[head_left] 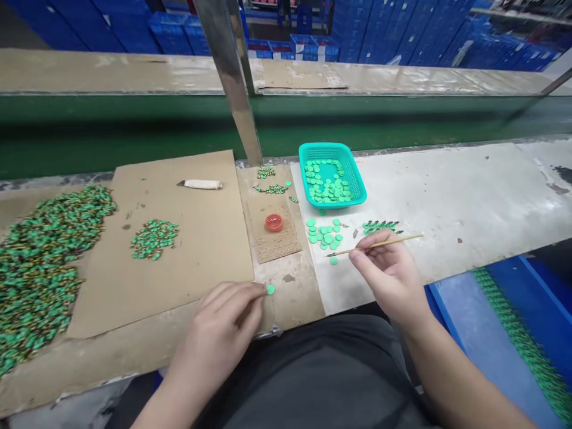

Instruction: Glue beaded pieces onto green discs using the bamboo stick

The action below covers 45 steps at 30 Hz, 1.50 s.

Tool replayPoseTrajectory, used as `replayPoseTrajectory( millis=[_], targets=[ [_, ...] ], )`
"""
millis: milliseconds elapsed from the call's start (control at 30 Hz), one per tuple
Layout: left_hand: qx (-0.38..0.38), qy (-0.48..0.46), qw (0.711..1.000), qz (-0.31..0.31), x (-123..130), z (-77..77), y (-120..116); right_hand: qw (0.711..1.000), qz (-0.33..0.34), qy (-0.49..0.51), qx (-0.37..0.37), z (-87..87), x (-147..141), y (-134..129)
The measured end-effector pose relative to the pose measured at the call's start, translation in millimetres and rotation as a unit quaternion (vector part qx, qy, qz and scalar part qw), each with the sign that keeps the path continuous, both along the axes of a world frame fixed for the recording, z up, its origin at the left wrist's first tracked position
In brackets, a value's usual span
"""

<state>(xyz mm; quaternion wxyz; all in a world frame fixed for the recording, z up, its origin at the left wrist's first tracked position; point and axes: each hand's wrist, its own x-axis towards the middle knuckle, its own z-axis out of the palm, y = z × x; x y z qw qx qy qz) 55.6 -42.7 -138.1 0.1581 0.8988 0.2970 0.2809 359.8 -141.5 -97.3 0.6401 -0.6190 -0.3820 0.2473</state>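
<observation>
My left hand (221, 325) is closed near the front edge of the bench, its fingertips pinching a small green disc (270, 289). In my right hand (395, 277) a thin paintbrush (407, 238) lies nearly level, its dark tip pointing left above the bench. Loose green discs (328, 238) lie around and beyond that tip. Between and beyond my hands, a small red cup (274, 223) rests on a piece of corrugated cardboard (279, 250). Just past my right hand are short rows of green and dark pieces (379, 226), partly hidden by it.
A teal basket (360, 185) holds many green discs. On the left, a cardboard sheet (210, 238) carries a small pile of green and gold pieces (154, 239) and a white-wrapped pointed tool (201, 185). A larger heap (40, 256) lies farther left. A metal post (236, 89) rises behind.
</observation>
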Motion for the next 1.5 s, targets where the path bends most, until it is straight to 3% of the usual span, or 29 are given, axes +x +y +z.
replayPoseTrajectory(
  millis=[133, 400, 567, 733, 1000, 1133, 1500],
  targets=[
    [-0.026, -0.008, 1.0, 0.005, 9.1, -3.7, 0.0, 1.0, -0.002, 0.029, 0.001, -1.7, -9.6, 14.8],
    [-0.028, -0.032, 0.999, 0.02, 13.5, -17.6, 4.8, 0.995, 0.105, -0.001, 0.002, -3.2, -19.3, 55.4],
    [-0.058, -0.041, 0.997, 0.013, 12.5, -15.0, 3.4, 0.984, 0.14, -0.092, 0.053, 1.0, -20.5, 100.4],
    [-0.043, -0.04, 0.998, 0.034, 15.4, -14.3, 2.8, 0.967, 0.119, -0.189, 0.118, -0.4, -21.8, 134.0],
    [0.005, -0.04, 0.999, -0.015, 5.3, -13.7, -6.0, 0.959, 0.095, -0.226, 0.144, -19.7, -28.3, 138.9],
    [0.057, -0.021, 0.997, -0.039, 6.0, -13.8, -8.1, 0.953, 0.089, -0.253, 0.137, -19.6, -25.6, 137.4],
    [0.072, -0.045, 0.995, -0.054, 8.6, -26.7, -4.1, 0.903, 0.127, -0.397, 0.104, -15.8, -32.4, 140.7]
  ],
)
